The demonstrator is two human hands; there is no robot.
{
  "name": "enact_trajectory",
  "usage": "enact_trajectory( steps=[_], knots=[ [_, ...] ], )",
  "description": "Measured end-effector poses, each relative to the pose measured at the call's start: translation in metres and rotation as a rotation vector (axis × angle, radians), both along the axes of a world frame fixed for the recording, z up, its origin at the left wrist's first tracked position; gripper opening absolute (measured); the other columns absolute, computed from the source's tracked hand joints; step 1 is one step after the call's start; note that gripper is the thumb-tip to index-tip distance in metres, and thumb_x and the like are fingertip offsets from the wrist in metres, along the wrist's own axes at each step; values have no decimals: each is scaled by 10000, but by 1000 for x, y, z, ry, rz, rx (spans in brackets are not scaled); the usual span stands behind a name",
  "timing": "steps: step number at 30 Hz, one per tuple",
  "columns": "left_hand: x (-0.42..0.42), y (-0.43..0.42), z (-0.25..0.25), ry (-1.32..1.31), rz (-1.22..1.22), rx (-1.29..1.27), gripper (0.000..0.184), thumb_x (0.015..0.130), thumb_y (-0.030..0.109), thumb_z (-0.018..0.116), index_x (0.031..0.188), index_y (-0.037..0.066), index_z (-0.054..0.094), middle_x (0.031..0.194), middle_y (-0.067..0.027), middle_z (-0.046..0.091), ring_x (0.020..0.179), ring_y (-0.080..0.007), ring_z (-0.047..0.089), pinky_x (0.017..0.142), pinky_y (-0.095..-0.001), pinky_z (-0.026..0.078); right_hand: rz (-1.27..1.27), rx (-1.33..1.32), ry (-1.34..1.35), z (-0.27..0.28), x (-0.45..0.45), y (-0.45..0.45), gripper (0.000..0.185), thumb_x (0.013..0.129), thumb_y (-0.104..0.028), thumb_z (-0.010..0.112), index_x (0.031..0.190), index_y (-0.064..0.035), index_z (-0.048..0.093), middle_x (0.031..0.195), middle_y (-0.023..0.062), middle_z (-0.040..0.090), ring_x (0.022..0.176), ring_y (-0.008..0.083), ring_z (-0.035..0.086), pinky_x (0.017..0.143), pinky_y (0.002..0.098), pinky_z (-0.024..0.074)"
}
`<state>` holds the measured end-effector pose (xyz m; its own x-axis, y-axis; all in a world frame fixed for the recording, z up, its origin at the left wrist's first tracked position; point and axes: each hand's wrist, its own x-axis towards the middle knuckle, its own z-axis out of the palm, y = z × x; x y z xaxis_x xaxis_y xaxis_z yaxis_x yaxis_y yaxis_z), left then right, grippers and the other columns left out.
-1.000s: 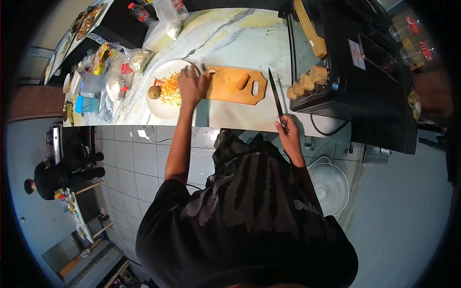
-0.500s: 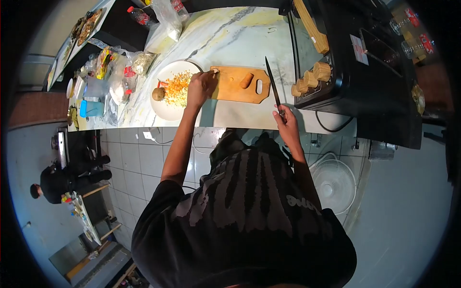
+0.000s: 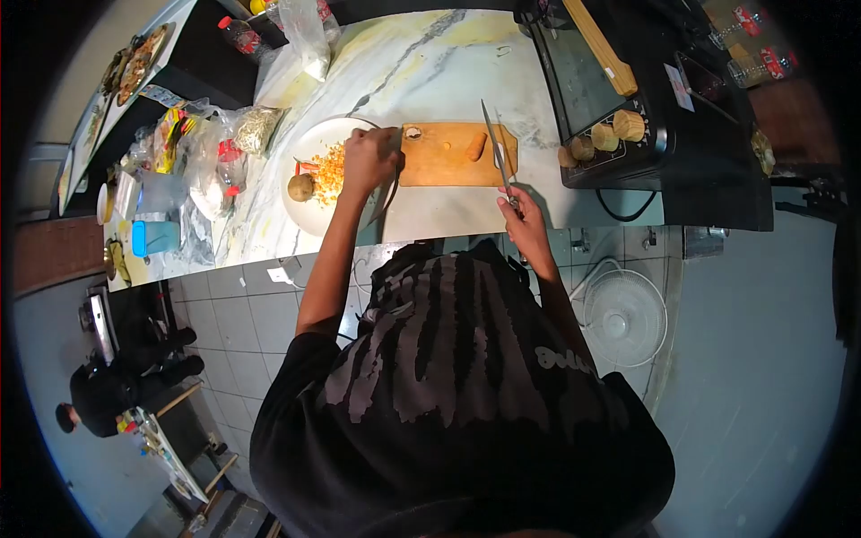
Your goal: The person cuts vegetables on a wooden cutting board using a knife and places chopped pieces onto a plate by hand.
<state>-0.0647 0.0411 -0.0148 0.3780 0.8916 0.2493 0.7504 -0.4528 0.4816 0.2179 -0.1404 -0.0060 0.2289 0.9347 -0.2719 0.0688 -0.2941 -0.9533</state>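
Observation:
My right hand grips the handle of a kitchen knife. Its blade points away from me, across the cutting board's handle end. On the wooden cutting board lie a carrot piece, a small orange slice and a small pale piece near the far left corner. My left hand, fingers curled, hovers between the plate and the board's left edge; what it may hold is hidden. A white plate bears chopped orange and pale bits, red chillies and a round brown vegetable.
Plastic bags and a blue-lidded container crowd the counter's left. A black oven stands right, its cable looping near the counter's edge. A fan is below. Another person is at far left.
The view has shifted a little. My left hand has drawn back from the board's left edge, leaving the small pale piece exposed there. The knife has moved left over the board's handle end.

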Motion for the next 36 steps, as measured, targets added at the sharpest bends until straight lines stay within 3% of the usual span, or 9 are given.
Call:
enact_trajectory(
  steps=[1,3,8,14,22,27,31,33,36],
  knots=[
    [3,-1,1,-9,-9,-1,477,722,154,759,1196,142,715,1073,-105,714,1030,-330,585,913,-448,482,-9,-1,-9,0,-7,2,351,985,-239,661,1228,11,618,1048,47,669,817,79,529,731,251,439],
    [9,-3,4,158,-106,62,453,715,210,761,1163,153,732,1027,-107,722,1041,-318,589,887,-425,474,-2,22,-64,-1,-17,6,347,1021,-229,618,1291,-15,580,673,-48,467,492,24,385,450,220,312],
    [14,2,7,213,-151,66,467,719,194,747,1169,82,687,990,-107,724,1015,-317,619,852,-441,480,-98,44,-77,-9,-39,-5,338,1026,-213,602,1298,-13,581,651,-54,461,489,23,387,450,219,311],
    [23,11,-4,343,-56,-31,305,752,95,681,1051,37,654,980,-128,724,1048,-342,622,814,-465,516,-193,-46,26,-3,-60,-24,332,1007,-228,622,1274,-32,608,650,-45,487,497,26,404,454,234,313],
    [19,27,-7,306,-64,21,274,793,73,636,1062,21,643,803,-195,713,862,-377,685,674,-454,571,-299,4,-55,-9,-63,-31,347,987,-249,654,1261,-39,619,655,-21,498,498,53,440,473,252,353],
    [19,28,1,290,-65,36,320,788,111,672,1099,49,633,788,-192,715,859,-384,676,677,-459,574,-334,-83,5,-9,-63,-23,336,987,-239,658,1261,-49,621,685,-16,515,487,58,442,449,264,356],
    [-6,33,21,155,-54,33,492,770,161,721,1248,110,613,787,-162,711,852,-369,672,718,-467,566,-275,-39,25,-7,-60,-6,326,989,-241,657,1255,-55,623,676,-28,501,490,51,437,443,256,352],
    [-30,26,44,-103,39,-148,508,770,140,722,1264,133,606,808,-153,709,858,-350,678,722,-453,552,-271,-15,5,-9,-61,5,323,990,-243,656,1251,-55,625,677,-30,500,495,48,438,449,254,354],
    [-69,13,55,72,115,-319,474,779,110,715,1246,142,638,880,-159,720,922,-351,682,796,-463,541,-254,8,-11,-9,-63,23,322,989,-248,656,1246,-55,629,679,-34,497,508,43,441,462,250,358]
  ],
)
